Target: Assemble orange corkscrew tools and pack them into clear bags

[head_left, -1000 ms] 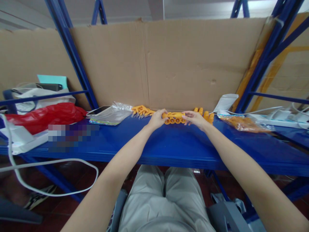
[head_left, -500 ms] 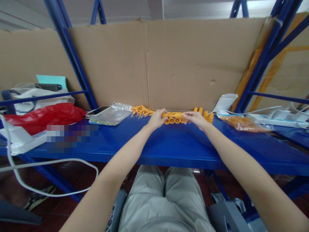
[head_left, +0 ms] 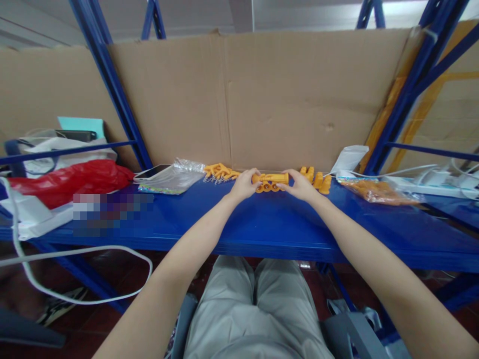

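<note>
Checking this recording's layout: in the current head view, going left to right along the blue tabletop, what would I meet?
Crumpled red plastic bundle, flat clear plastic bag, pile of slim orange pieces with silvery metal fittings, the person's left hand, row of orange tubular pieces, right hand, transparent plastic packet of orange items.

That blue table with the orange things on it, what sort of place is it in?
Probably a small workshop or packing spot, though I can't be sure. The blue metal table has rack posts, a big cardboard sheet stands behind it, and many similar orange pieces lie in groups.
</note>
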Tool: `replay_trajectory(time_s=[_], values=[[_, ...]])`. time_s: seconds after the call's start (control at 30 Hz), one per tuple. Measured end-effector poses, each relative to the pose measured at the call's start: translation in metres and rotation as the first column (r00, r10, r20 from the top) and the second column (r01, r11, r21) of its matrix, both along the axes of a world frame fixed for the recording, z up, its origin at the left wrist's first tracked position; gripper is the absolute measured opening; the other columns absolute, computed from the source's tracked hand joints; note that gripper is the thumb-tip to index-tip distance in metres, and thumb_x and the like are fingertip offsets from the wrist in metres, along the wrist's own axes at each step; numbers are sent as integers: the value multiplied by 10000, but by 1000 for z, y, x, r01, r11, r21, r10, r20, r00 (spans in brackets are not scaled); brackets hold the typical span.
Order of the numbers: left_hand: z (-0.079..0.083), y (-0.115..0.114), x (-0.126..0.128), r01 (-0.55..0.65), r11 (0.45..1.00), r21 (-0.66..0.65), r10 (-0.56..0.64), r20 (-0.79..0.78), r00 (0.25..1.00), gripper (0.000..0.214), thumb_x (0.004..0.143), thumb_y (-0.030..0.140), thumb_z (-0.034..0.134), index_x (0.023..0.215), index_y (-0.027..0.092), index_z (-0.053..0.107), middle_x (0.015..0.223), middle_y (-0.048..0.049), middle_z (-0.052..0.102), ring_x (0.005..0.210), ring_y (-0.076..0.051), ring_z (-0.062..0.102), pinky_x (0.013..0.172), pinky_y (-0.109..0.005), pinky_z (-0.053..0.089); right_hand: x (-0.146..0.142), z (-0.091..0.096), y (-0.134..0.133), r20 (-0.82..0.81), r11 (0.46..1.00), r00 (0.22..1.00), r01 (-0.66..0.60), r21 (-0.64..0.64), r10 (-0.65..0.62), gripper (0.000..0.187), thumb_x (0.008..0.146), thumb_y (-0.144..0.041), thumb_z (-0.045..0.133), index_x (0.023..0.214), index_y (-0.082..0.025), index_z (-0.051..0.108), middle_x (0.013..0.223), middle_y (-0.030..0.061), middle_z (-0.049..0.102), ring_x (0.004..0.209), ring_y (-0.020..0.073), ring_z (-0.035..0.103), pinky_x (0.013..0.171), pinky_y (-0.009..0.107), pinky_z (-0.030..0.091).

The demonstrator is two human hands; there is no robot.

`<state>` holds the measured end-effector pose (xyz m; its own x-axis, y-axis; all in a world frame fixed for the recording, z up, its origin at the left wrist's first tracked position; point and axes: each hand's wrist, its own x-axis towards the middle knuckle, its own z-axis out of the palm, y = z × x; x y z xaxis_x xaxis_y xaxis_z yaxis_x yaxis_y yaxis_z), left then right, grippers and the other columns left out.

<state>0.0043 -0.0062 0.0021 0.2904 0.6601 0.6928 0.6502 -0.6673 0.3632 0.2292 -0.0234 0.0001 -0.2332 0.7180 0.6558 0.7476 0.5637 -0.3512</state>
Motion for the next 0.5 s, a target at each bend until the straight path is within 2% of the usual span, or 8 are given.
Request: replay_trajectory(time_s=[0.1,0.2,0.33,0.5], values=[[1,0,1,-2,1000,-7,2,16,1000,205,740,96,705,900,189,618,933,-30,701,907,-192,646,868,-341,503,0,2,-6,190,979,974,87,183,-122,398,870,-369,594,1213,-168,606,1198,167,654,1116,325,590,913,464,433],[1,0,1,3,1000,-27,-2,20,1000,196,745,108,704,901,190,617,919,-27,696,893,-188,645,858,-333,501,-1,6,-14,338,955,922,95,281,-191,359,901,-266,516,1239,-181,606,1215,163,658,1146,321,565,954,478,364],[0,1,0,30,999,-40,-30,14,999,202,738,106,713,896,191,618,906,-20,693,899,-188,646,869,-337,499,-3,9,-17,450,953,870,66,296,-200,334,902,-230,484,1186,-191,658,1126,143,706,1072,306,581,966,487,305],[1,-1,1,43,998,-49,-43,0,999,202,748,90,701,909,187,625,928,-31,691,912,-190,648,872,-341,503,-3,8,-16,446,952,867,95,291,-223,337,907,-263,494,1181,-206,683,1078,128,728,1023,296,594,934,463,306]])
